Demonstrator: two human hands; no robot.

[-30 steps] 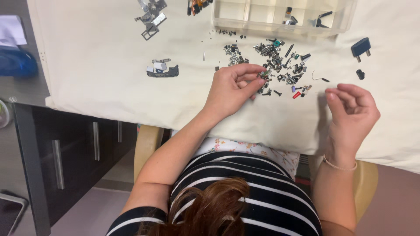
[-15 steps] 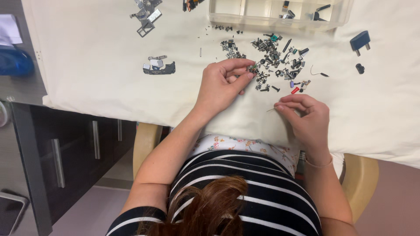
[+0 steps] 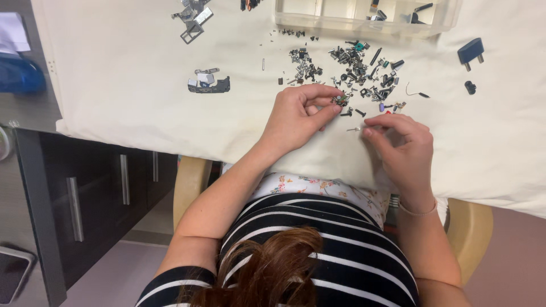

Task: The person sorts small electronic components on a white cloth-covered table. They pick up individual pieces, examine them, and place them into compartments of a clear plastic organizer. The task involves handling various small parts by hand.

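A blue object [image 3: 21, 77] lies at the far left, just off the edge of the cream cloth [image 3: 131, 91] that covers the table, soft and faintly creased. Left of the scattered pile of small parts [image 3: 352, 65], a grey metal bracket piece [image 3: 209, 82] rests flat on the cloth, with more bent metal scraps [image 3: 192, 14] further up. The pile itself is a loose spread of tiny dark screws, springs and metal bits, with a few teal and red specks.

The left hand [image 3: 298, 116] sits at the pile's near edge, fingers curled, thumb and forefinger pinching a small dark part [image 3: 342, 100]. The right hand [image 3: 401, 145] lies just right of it, near the pile's lower fringe, fingertips drawn together on the cloth by a tiny screw [image 3: 354, 129]; whether it grips anything I cannot tell.

Beyond the pile stands a clear plastic compartment box [image 3: 341, 17]; right of the pile lies a dark blue plug [image 3: 471, 52]. Dark cabinet drawers [image 3: 85, 187] with bar handles sit below the table.
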